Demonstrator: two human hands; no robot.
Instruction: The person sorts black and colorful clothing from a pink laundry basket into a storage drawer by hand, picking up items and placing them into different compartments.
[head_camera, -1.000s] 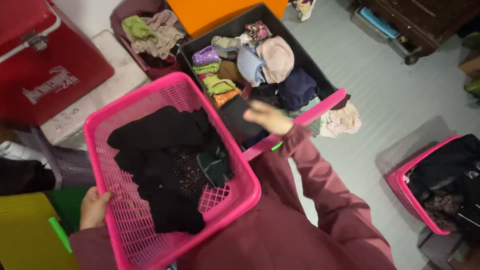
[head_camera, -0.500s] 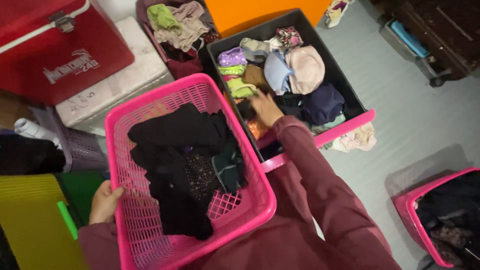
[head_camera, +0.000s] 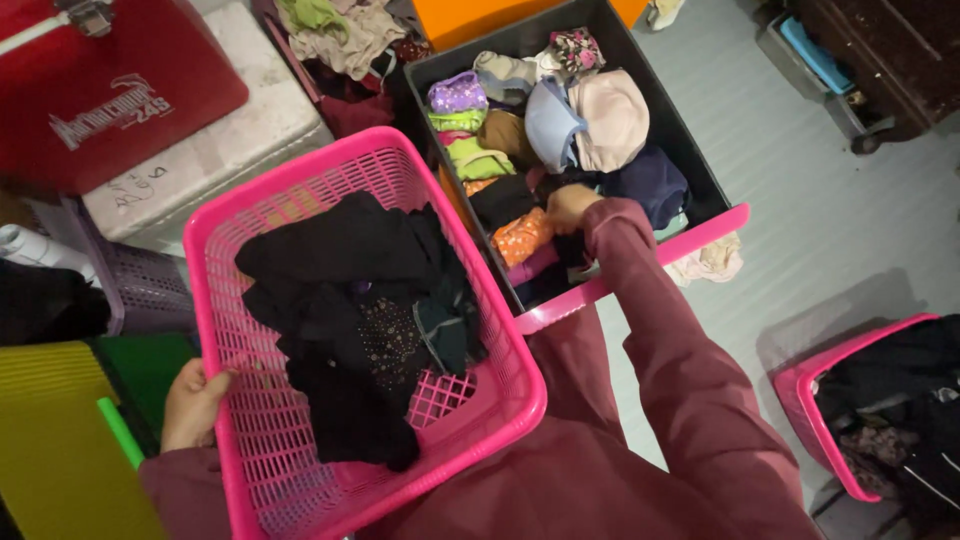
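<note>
A: Closest in, the left hand (head_camera: 192, 403) is clamped on the near rim of the pink basket (head_camera: 300, 190), fingers curled over the edge. Black clothes (head_camera: 350, 310) are heaped inside.

B: And the right hand (head_camera: 570, 207)?

A: Reaching past the basket, down into the dark drawer (head_camera: 700, 165) with the pink front. It's pressed among the folded garments, beside an orange piece (head_camera: 522, 235). Whether those fingers grip anything, I can't tell.

B: Beyond that?

A: A red cooler (head_camera: 110, 90) at the far left.
</note>
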